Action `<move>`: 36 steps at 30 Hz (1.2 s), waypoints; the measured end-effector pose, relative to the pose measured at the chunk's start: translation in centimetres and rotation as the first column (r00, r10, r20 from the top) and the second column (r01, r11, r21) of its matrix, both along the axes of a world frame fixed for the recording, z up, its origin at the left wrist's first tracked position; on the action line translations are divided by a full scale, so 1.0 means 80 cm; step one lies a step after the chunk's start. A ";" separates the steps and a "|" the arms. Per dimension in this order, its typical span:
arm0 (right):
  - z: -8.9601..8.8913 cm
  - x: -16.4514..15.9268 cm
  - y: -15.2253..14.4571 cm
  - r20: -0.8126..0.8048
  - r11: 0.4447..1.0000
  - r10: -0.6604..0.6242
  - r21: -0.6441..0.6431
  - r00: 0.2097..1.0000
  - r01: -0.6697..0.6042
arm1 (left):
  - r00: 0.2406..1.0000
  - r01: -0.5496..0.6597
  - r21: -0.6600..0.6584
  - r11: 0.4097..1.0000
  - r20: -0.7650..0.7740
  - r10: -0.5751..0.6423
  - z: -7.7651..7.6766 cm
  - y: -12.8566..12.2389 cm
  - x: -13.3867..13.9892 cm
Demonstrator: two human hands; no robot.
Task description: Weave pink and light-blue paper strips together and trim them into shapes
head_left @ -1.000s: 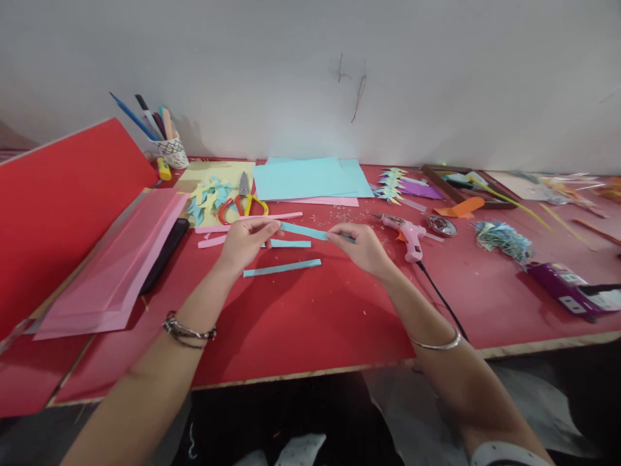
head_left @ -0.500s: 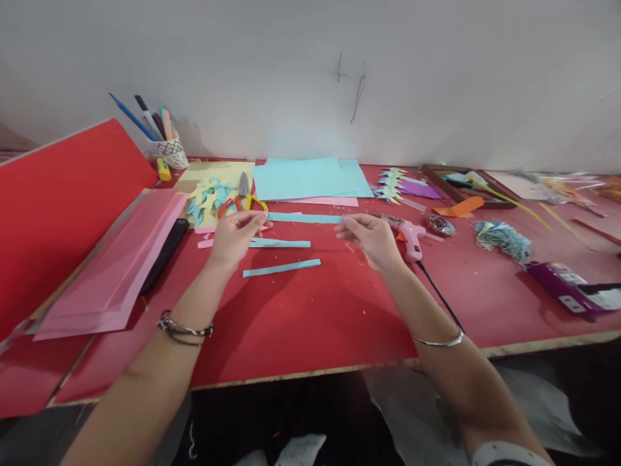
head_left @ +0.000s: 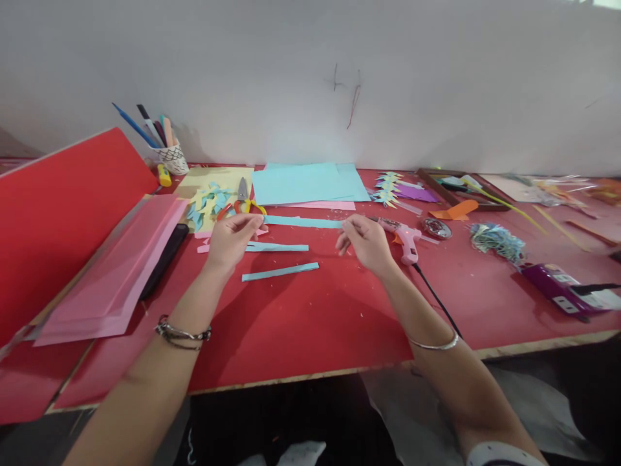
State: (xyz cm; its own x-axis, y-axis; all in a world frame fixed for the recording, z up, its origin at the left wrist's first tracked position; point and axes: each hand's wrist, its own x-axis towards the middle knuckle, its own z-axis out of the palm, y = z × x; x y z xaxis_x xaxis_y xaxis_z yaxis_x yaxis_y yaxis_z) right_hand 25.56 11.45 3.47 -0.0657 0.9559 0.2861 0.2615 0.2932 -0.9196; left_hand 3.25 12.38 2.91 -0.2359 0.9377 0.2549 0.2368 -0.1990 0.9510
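A light blue paper strip (head_left: 303, 222) is stretched level above the red tabletop. My left hand (head_left: 230, 241) pinches its left end, and my right hand (head_left: 363, 241) pinches its right end between thumb and forefinger. Below it on the table lie a second blue strip (head_left: 284, 248), partly behind my left hand, and a third blue strip (head_left: 280, 272), slightly slanted. Just beyond my left hand are scissors (head_left: 242, 194) with red and yellow handles, beside a heap of blue and yellow paper cuttings (head_left: 211, 202).
Blue paper sheets (head_left: 301, 184) lie against the wall. A pink glue gun (head_left: 407, 239) with a black cord rests right of my right hand, near a purple power strip (head_left: 557, 288). Pink sheets (head_left: 111, 265) and a red board (head_left: 63, 213) occupy the left; a pen cup (head_left: 173, 158) stands behind.
The camera view has shifted slightly. My right hand's lower fingers have spread a little, while both hands keep the strip held out between them.
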 end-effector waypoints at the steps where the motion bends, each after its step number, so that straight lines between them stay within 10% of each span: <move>1: 0.000 0.000 0.000 0.000 1.000 0.014 -0.001 1.000 -0.014 | 1.000 -0.005 0.010 1.000 -0.010 0.006 0.001 0.000 0.000; 7: -0.005 0.002 0.011 -0.200 0.991 -0.114 0.042 0.973 0.125 | 0.976 0.175 -0.004 0.985 -0.128 -0.174 0.007 -0.010 0.000; 11: -0.007 0.004 0.016 -0.457 0.996 -0.084 -0.040 0.886 0.074 | 0.827 0.382 -0.139 0.914 -0.391 -0.404 0.011 -0.011 -0.004; 18: -0.001 0.001 0.006 -0.682 0.969 0.036 -0.154 0.731 -0.192 | 0.467 0.054 -0.197 0.979 -0.861 -0.200 -0.007 0.019 -0.036; 22: 0.001 -0.005 -0.001 -0.683 0.944 0.100 -0.163 0.723 -0.285 | 0.394 -0.050 -0.185 0.982 -0.907 -0.150 -0.014 0.021 -0.039; 36: -0.002 -0.014 -0.006 -0.528 0.921 0.157 -0.227 0.835 -0.317 | 0.698 0.246 -0.019 0.969 -0.691 -0.191 -0.044 0.034 -0.048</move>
